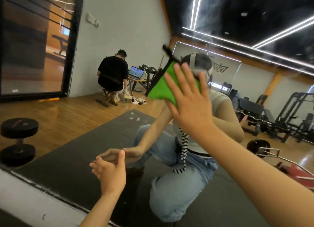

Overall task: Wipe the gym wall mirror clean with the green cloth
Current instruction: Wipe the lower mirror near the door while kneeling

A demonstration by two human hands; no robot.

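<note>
The wall mirror (254, 39) fills most of the view, with hazy streaks across its upper right. My right hand (188, 97) lies flat with fingers spread, pressing the green cloth (161, 87) against the glass at centre. The cloth is bright green with a dark edge along its top left, and its right part is hidden under my hand. My left hand (108, 169) is lower down, fingertips touching the glass, fingers loosely bent and holding nothing. The mirror shows me crouching in jeans on a dark mat.
The mirror's bottom edge (51, 189) runs diagonally above a pale ledge at lower left. Reflected are a dumbbell (18, 140) on the wooden floor, a seated person (113, 73) at a laptop, weight benches and machines (271, 121) at right, and a barbell (265, 150).
</note>
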